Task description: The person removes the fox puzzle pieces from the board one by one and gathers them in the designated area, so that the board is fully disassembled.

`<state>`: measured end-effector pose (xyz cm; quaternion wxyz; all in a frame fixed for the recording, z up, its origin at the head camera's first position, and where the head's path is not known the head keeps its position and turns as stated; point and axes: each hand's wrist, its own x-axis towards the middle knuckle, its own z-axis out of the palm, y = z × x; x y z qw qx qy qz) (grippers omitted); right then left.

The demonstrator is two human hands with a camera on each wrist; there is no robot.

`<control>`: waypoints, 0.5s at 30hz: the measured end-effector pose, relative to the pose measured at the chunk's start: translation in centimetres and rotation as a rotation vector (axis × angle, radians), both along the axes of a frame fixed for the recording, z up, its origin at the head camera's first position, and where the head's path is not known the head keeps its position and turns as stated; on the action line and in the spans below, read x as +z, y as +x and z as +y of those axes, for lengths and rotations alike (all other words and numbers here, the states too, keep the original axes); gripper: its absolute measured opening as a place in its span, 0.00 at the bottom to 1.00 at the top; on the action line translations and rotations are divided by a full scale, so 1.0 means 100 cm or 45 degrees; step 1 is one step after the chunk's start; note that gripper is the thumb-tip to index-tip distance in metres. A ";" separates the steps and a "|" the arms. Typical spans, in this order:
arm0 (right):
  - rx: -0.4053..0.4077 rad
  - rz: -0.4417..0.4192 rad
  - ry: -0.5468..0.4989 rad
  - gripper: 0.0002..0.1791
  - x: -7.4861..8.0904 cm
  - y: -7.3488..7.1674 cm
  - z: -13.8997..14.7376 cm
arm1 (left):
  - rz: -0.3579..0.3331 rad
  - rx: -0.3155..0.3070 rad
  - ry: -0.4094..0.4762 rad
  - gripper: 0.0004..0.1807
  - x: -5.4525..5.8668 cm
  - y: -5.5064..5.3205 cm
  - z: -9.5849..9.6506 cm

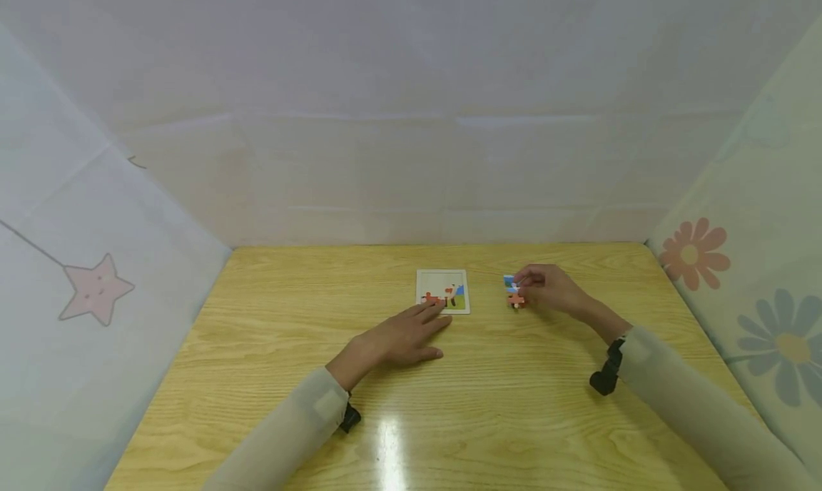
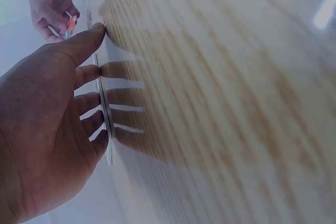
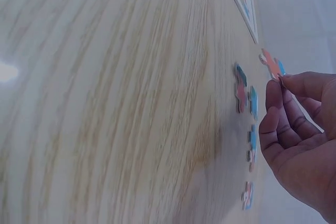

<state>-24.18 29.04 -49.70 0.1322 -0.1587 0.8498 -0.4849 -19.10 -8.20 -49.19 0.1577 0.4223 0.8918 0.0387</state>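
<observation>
A small square puzzle tray (image 1: pixel 437 280) with a pale rim lies on the table, with a few joined pieces (image 1: pixel 457 298) along its lower part. My left hand (image 1: pixel 404 334) rests its outstretched fingers on the tray's near left edge, thumb apart. To the right of the tray, my right hand (image 1: pixel 551 290) pinches an orange and blue puzzle piece (image 3: pixel 272 64) between thumb and fingertips, raised over the table. Several loose pieces (image 3: pixel 240 87) lie below and beside this hand in the right wrist view. In the head view the right hand partly hides them.
The wood-grain table (image 1: pixel 257 320) meets a pale cloth backdrop (image 1: pixel 359 170) along its far edge. Cloth walls printed with a star (image 1: pixel 98 291) and flowers (image 1: pixel 690 254) stand at the left and right sides.
</observation>
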 end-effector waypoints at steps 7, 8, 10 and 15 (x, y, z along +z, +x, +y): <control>-0.029 0.030 0.050 0.14 -0.004 0.000 0.013 | -0.005 0.006 -0.013 0.40 -0.002 -0.001 0.000; -0.033 0.028 0.059 0.14 -0.005 0.000 0.015 | -0.005 0.008 -0.010 0.40 -0.002 -0.001 0.000; -0.037 0.018 0.074 0.14 -0.006 0.001 0.018 | -0.009 0.013 -0.013 0.41 -0.003 -0.001 0.000; -0.056 0.003 0.096 0.14 -0.008 0.002 0.027 | -0.011 0.020 -0.010 0.40 -0.005 -0.002 0.000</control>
